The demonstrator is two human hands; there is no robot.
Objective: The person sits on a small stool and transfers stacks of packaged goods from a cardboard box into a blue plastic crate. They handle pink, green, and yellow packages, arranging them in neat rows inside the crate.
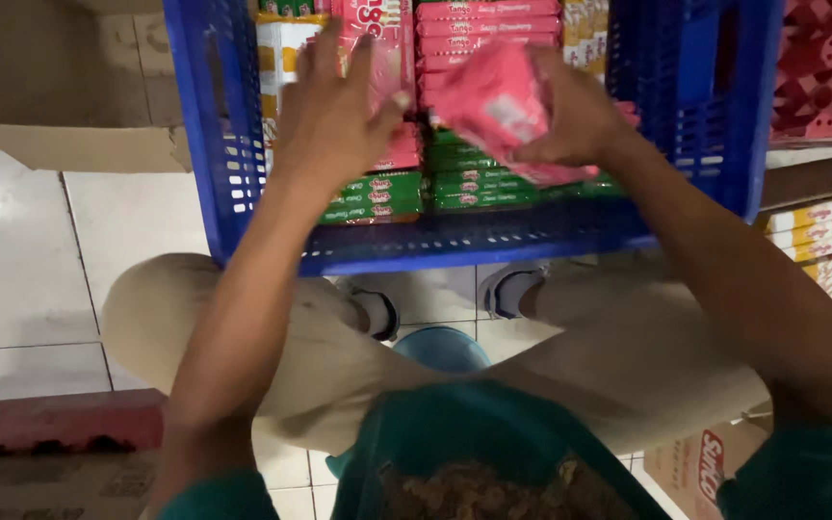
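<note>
The right hand [570,111] grips a pink packet [495,106] over the middle of the blue crate [455,241]. Its fingers curl round the packet's right side and pinch it, so the packet sticks out to the left of the hand, blurred and tilted, above the green packs [479,183] stacked in the crate's near part.

The left hand [334,106] hovers over the crate's left half with fingers spread and pointing far; its fingertips lie over a pink pack [387,58] standing there, but whether they press it or only cover it cannot be told. The two hands are close, the packet between them, nearer the right.

More pink packs [488,29] fill the far part of the crate. A cardboard box [69,87] sits far left on the tiled floor [21,279]. Shelves of packets [820,231] stand to the right.
</note>
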